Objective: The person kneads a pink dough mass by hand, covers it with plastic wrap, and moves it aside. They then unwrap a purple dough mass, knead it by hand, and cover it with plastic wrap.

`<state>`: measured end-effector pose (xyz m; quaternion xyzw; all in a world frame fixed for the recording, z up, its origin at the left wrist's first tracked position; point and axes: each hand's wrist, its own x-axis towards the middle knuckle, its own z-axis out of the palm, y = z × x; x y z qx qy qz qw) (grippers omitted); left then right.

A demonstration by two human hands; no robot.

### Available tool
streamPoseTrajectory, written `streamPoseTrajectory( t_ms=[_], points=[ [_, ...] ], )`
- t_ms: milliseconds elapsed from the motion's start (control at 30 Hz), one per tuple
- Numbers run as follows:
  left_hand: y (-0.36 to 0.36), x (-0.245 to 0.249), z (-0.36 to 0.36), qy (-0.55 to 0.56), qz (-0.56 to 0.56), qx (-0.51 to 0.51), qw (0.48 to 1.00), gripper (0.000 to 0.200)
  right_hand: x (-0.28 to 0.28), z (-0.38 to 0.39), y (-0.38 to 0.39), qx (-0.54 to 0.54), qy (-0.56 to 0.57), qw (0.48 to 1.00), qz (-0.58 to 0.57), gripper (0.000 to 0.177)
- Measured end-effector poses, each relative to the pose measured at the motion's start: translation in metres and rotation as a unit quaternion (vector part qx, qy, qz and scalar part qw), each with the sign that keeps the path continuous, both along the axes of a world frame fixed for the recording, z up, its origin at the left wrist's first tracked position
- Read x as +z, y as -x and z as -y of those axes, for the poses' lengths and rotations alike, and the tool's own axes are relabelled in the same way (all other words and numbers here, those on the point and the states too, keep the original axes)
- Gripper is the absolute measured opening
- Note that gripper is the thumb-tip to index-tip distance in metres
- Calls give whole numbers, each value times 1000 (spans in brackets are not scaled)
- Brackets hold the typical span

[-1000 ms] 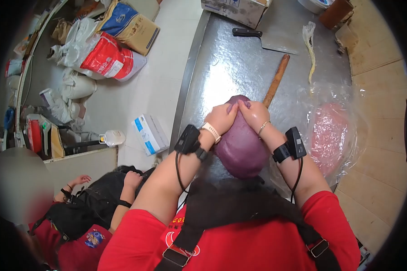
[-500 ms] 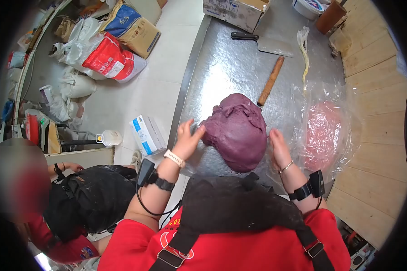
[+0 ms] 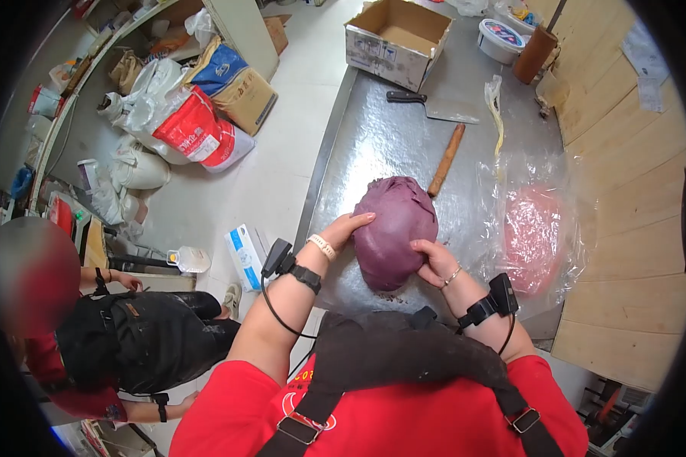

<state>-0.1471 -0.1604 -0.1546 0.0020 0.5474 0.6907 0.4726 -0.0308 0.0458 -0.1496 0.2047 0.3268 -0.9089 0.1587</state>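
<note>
A big purple lump of dough [image 3: 395, 228] sits on the metal worktop [image 3: 362, 122] in front of me, smooth on its near side and folded at the far edge. My left hand [image 3: 348, 228] grips its left side, thumb on top and the other fingers hidden beneath. On the lower right, my right hand [image 3: 436, 263] holds the dough with its thumb over the surface and its fingers curled at the side. Just beyond the dough lies a wooden rolling pin [image 3: 446, 161]. Farther off is a cleaver [image 3: 434, 107] with a black handle.
Pink dough [image 3: 533, 240] lies under clear plastic on the right, near a wooden wall [image 3: 625, 190]. A cardboard box [image 3: 392, 57] and a white tub [image 3: 501, 39] stand at the back. Another person [image 3: 141, 339] is on the left, by sacks and a red bag [image 3: 198, 133].
Both hands, held apart beside the dough before, have closed in and taken hold of it. The dough's left bulge is tucked in, making it more compact. The view has shifted slightly.
</note>
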Motion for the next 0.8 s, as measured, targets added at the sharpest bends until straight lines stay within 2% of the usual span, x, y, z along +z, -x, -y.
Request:
streamPoseTrajectory(
  t_ms=[67, 133, 167, 200, 233, 267, 333, 367, 400, 433, 467, 533, 600, 633, 700, 733, 767, 800],
  points=[
    [-3, 4, 6, -107, -2, 19, 994, 67, 14, 3, -3, -22, -77, 994, -73, 50],
    [2, 30, 7, -200, -38, 19, 979, 70, 34, 2, -5, -22, -169, 974, -150, 48],
    [2, 49, 6, -232, -22, 28, 972, 78, 37, 0, -7, -17, -228, 954, -196, 48],
    [4, 49, 8, -247, -51, 8, 968, 79, 44, -2, -8, -12, -286, 927, -244, 48],
    [8, 49, 11, -263, -80, -11, 961, 80, 61, -3, -8, 40, -424, 863, -271, 57],
    [10, 48, 13, -277, -108, -32, 954, 82, 57, -2, -8, 55, -471, 833, -287, 60],
    [1, 39, 17, -215, -122, -16, 969, 83, 37, 1, -15, 84, -558, 765, -311, 66],
    [-4, 22, 20, -181, -137, -9, 974, 83, 32, 2, -18, 107, -526, 784, -311, 73],
    [-8, 1, 24, -147, -150, -3, 978, 83, 17, 0, -21, 144, -600, 716, -325, 74],
    [-9, -30, 32, 102, -418, -65, 900, 80, -5, -3, -25, 180, -667, 641, -334, 75],
    [-26, -43, 36, 253, -454, -48, 853, 78, -17, -5, -29, 215, -725, 558, -341, 76],
    [-49, -55, 47, 240, -431, 112, 863, 81, -6, -3, -43, 169, -694, 625, -316, 82],
    [-72, -40, 59, 186, -368, 164, 896, 84, -7, 0, -53, 103, -666, 673, -307, 83],
    [-80, -28, 62, 157, -338, 193, 908, 86, -8, 1, -49, 33, -693, 650, -309, 71],
    [-97, -20, 67, 186, -481, 120, 848, 88, -4, -13, -41, 51, -701, 687, -185, 59],
    [-99, -8, 69, 201, -550, 83, 806, 90, 1, -15, -29, 6, -734, 654, -186, 54],
    [-103, 5, 64, 172, -655, 63, 733, 88, 5, -18, -16, -40, -765, 617, -181, 49],
    [-104, 16, 58, 178, -666, 5, 724, 88, 10, -20, -3, -86, -793, 578, -172, 44]
  ],
)
